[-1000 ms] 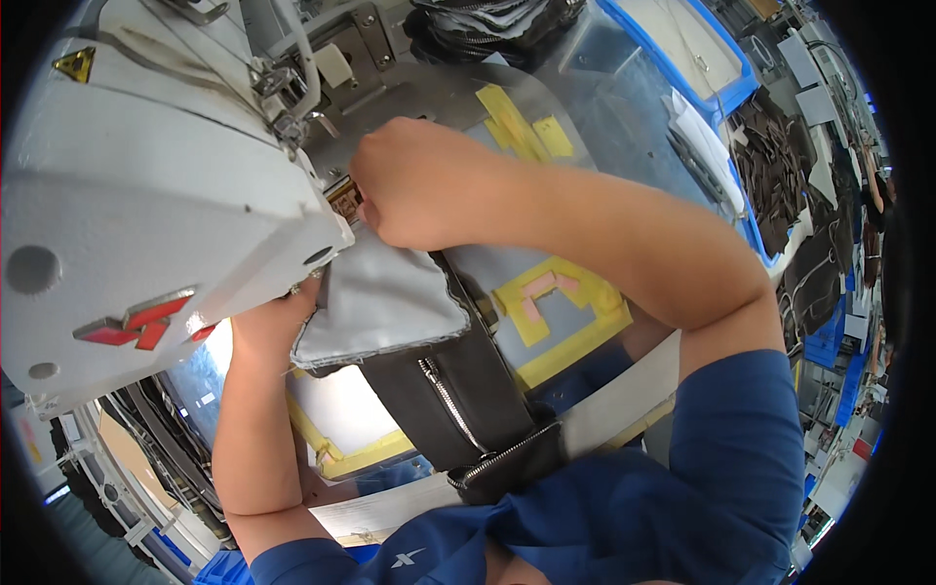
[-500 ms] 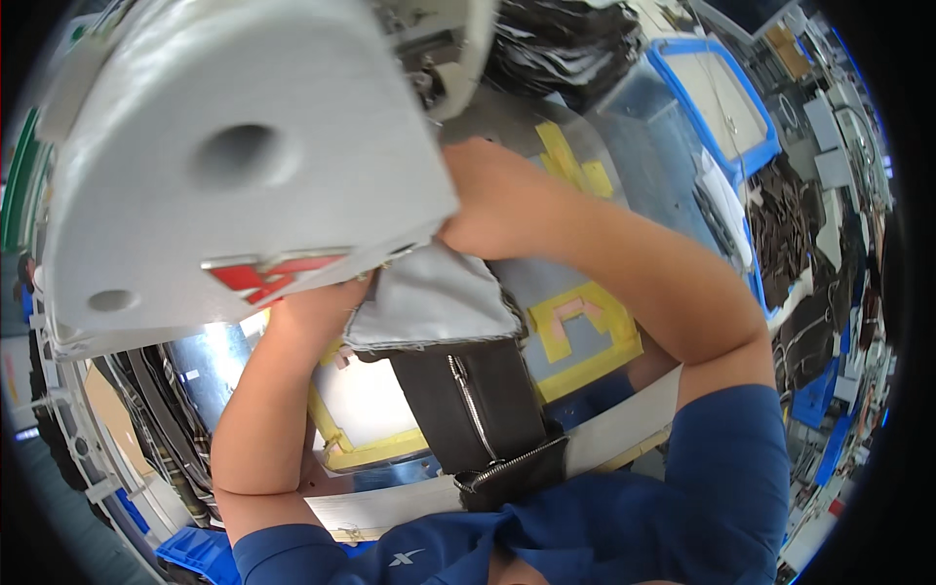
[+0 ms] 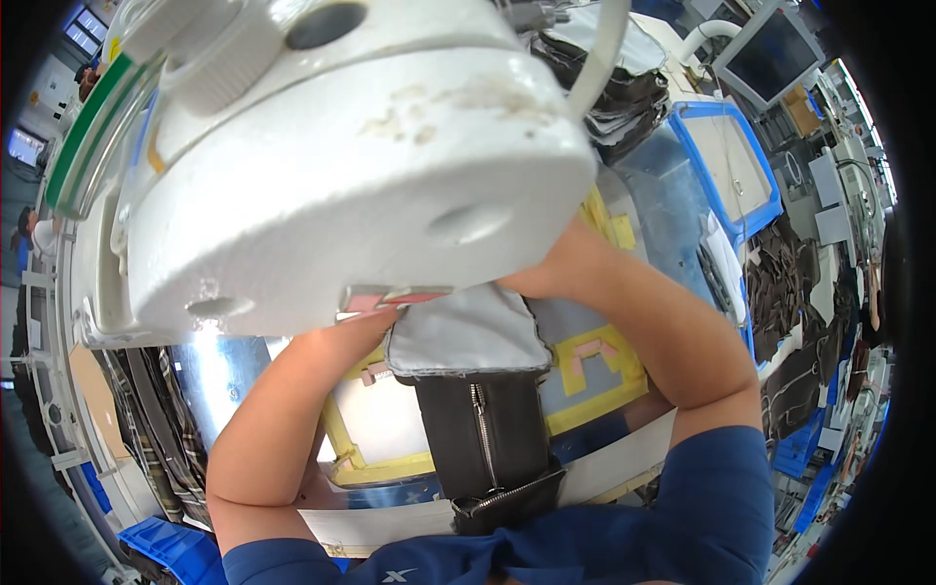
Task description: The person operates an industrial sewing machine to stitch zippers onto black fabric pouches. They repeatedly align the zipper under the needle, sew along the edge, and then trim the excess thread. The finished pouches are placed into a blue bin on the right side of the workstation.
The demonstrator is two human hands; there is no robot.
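The big white head of a sewing machine (image 3: 370, 185) covers the upper middle and hides the fingers of both hands. Under its front edge lies a black fabric piece (image 3: 458, 429) with a silver zipper (image 3: 483, 419) and a light grey lining (image 3: 478, 331) folded out at its far end. To the left of the lining, my left hand (image 3: 378, 327) reaches beneath the machine head. On the other side, my right hand (image 3: 541, 278) goes under it close to the lining's right edge. The near end of the fabric piece, with a second zipper, rests against my body.
Yellow tape (image 3: 604, 390) borders the metal work surface. Dark fabric stacks lie at the left (image 3: 161, 419), far back (image 3: 604, 93) and right (image 3: 780, 283). A blue-edged tray (image 3: 726, 166) stands right, a blue bin (image 3: 175, 556) lower left, and a monitor (image 3: 770, 54) at the back.
My view has shifted, so the machine head appears further right and shows more of its top. Both hands are now more hidden behind it; the fabric piece lies much as before.
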